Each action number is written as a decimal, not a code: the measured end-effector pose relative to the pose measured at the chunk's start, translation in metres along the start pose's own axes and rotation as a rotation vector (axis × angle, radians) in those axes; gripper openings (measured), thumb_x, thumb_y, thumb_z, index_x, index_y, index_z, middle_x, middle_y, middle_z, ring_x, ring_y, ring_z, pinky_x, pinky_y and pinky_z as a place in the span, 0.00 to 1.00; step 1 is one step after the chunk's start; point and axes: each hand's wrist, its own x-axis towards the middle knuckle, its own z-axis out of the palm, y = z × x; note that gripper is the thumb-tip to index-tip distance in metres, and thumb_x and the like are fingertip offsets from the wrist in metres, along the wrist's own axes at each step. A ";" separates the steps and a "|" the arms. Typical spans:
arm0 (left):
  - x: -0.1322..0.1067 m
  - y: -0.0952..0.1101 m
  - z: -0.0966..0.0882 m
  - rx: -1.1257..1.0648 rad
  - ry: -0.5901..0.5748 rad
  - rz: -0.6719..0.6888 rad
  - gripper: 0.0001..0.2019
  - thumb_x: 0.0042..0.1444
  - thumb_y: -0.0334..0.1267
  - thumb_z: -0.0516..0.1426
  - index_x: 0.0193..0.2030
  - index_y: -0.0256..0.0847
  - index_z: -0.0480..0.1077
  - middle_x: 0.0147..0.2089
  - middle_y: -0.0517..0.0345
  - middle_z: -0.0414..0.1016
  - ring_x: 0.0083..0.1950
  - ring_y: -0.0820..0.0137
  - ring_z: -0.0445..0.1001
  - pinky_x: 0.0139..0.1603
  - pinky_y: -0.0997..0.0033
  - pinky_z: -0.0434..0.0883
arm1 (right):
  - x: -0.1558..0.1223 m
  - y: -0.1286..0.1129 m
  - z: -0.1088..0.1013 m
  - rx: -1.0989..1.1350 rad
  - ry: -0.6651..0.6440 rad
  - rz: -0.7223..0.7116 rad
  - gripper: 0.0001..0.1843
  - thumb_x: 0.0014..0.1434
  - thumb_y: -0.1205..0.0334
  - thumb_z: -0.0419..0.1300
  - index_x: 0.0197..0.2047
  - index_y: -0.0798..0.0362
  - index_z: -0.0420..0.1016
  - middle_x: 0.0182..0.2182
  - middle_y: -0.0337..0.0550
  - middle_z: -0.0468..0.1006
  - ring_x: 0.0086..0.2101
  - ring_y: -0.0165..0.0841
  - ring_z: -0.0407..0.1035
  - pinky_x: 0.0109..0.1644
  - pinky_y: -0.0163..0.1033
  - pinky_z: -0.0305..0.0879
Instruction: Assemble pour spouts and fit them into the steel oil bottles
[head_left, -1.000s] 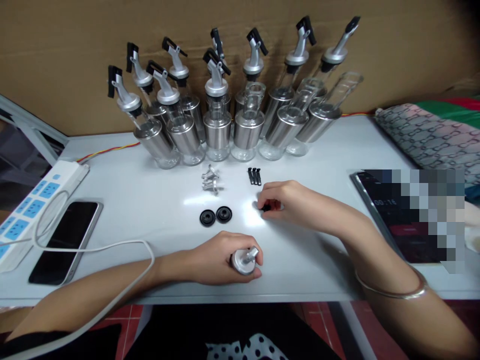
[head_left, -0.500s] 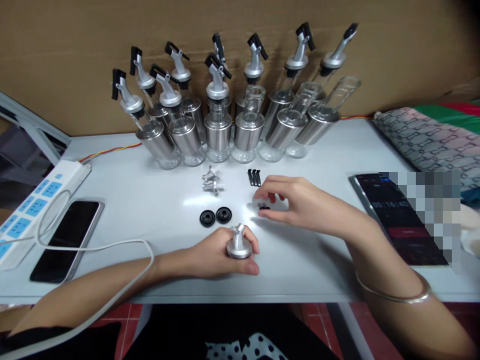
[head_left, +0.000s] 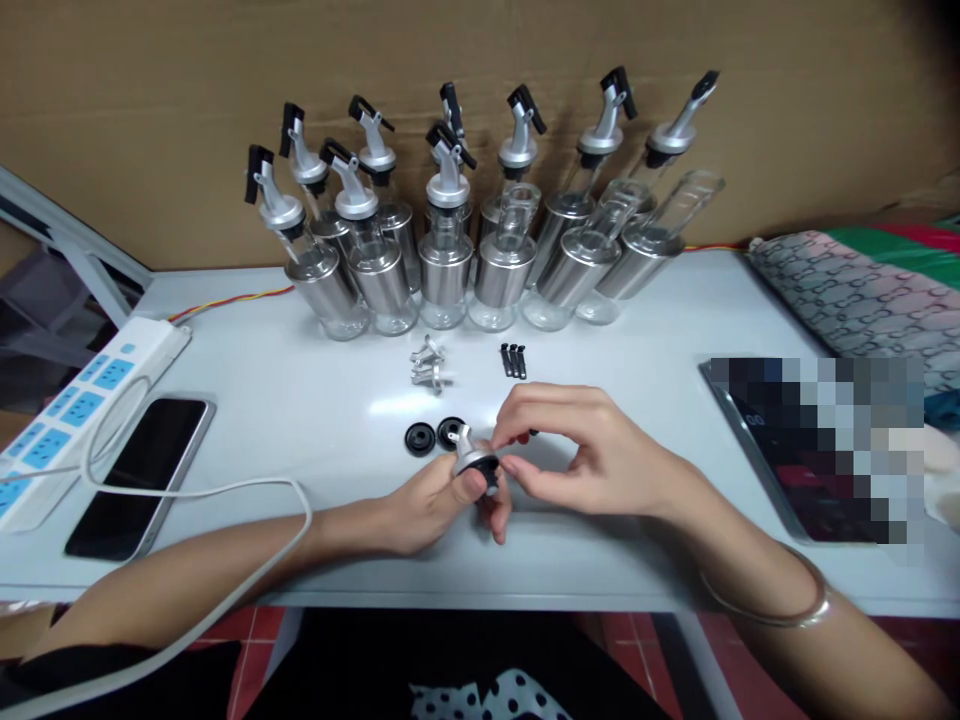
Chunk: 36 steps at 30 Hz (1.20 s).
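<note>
My left hand (head_left: pixel 431 500) grips a silver pourer cap (head_left: pixel 472 455) with a black ring under it, held just above the white table (head_left: pixel 300 390). My right hand (head_left: pixel 577 450) meets it from the right, thumb and fingers pinched at the cap's edge on a small black part that I cannot make out. Two black rubber rings (head_left: pixel 433 436) lie just behind the cap. Farther back lie small silver spouts (head_left: pixel 427 362) and three black pins (head_left: pixel 513 360).
Several steel-and-glass oil bottles (head_left: pixel 480 250) stand along the cardboard wall, some without pourers. A phone (head_left: pixel 139 470) with a white cable and a power strip (head_left: pixel 82 390) lie at the left. A tablet (head_left: pixel 810 450) and patterned cloth (head_left: pixel 855 280) sit at the right.
My left hand lifted and tilted the silver cap up and forward. My right hand picked a small black part off the table and brought it left to the cap.
</note>
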 end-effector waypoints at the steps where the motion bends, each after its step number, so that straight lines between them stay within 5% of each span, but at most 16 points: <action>1: -0.001 -0.001 0.000 -0.018 0.029 -0.004 0.34 0.56 0.69 0.38 0.30 0.36 0.64 0.28 0.53 0.69 0.32 0.69 0.68 0.40 0.67 0.66 | 0.000 0.000 0.001 0.003 0.012 -0.004 0.02 0.56 0.70 0.58 0.32 0.56 0.72 0.28 0.42 0.74 0.29 0.28 0.67 0.34 0.34 0.64; 12: -0.002 -0.006 0.003 -0.078 0.122 0.017 0.29 0.56 0.69 0.39 0.40 0.41 0.51 0.30 0.59 0.65 0.31 0.70 0.70 0.39 0.65 0.67 | 0.001 0.000 0.010 -0.032 0.016 -0.029 0.06 0.52 0.68 0.60 0.33 0.53 0.65 0.27 0.38 0.71 0.28 0.28 0.65 0.34 0.35 0.63; 23: -0.004 -0.001 0.002 0.006 0.033 0.025 0.31 0.57 0.69 0.37 0.40 0.39 0.55 0.33 0.56 0.65 0.35 0.69 0.69 0.42 0.64 0.67 | 0.000 -0.001 0.006 -0.131 0.057 -0.025 0.05 0.47 0.67 0.54 0.30 0.52 0.61 0.24 0.38 0.67 0.25 0.30 0.60 0.32 0.36 0.60; 27: -0.002 -0.006 0.005 -0.135 0.093 0.056 0.26 0.59 0.66 0.40 0.43 0.43 0.50 0.36 0.60 0.64 0.31 0.73 0.69 0.36 0.68 0.66 | 0.000 0.000 -0.003 -0.128 0.046 -0.014 0.03 0.50 0.67 0.50 0.27 0.51 0.58 0.21 0.37 0.64 0.23 0.28 0.56 0.29 0.34 0.56; 36: -0.002 -0.001 0.004 -0.058 0.075 0.067 0.22 0.62 0.61 0.40 0.42 0.41 0.53 0.38 0.58 0.64 0.33 0.74 0.69 0.38 0.68 0.67 | 0.003 0.005 -0.002 -0.206 0.007 0.015 0.20 0.67 0.62 0.45 0.22 0.52 0.55 0.17 0.35 0.62 0.21 0.26 0.55 0.30 0.34 0.54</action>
